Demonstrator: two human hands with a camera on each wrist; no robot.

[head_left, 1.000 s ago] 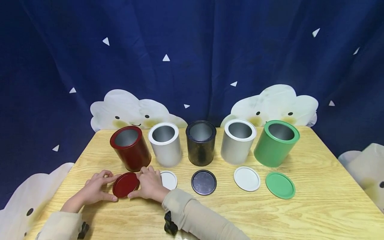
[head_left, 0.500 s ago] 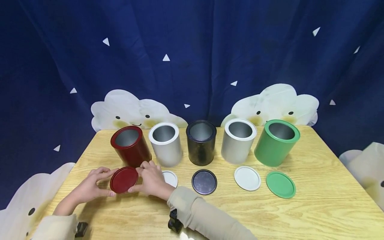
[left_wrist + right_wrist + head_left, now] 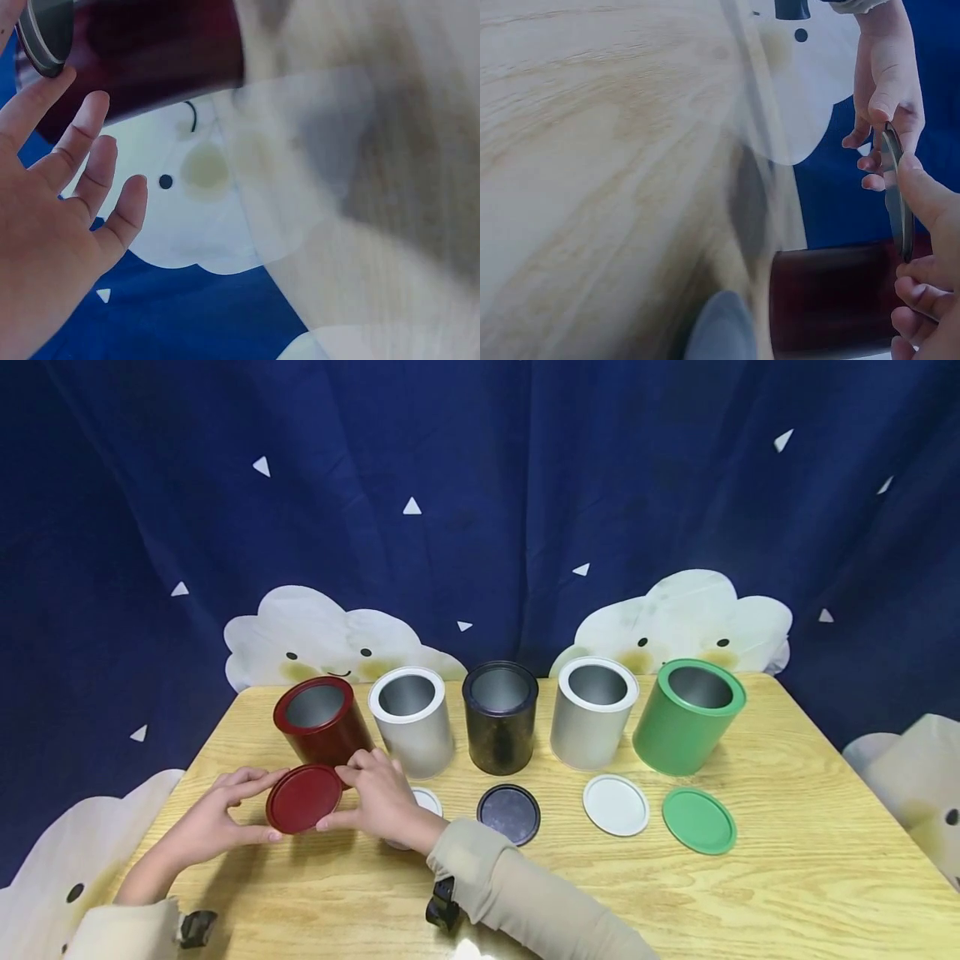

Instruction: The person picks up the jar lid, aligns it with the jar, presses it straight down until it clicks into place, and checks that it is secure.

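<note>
Between my two hands a round red lid is held up off the table. My left hand pinches its left edge with thumb and index finger; in the left wrist view the other fingers spread away from it. On the opposite edge, the thumb and fingers of my right hand pinch the rim. The right wrist view shows the lid nearly edge-on. Just behind it stands the open red can. My right hand partly covers a white lid on the table.
To the right of the red can stand a white can, a black can, another white can and a green can, all open. A black lid, white lid and green lid lie before them.
Both hands have raised the red lid from the tabletop and moved it slightly left and back, closer to the red can. The cans and other lids have stayed put.
</note>
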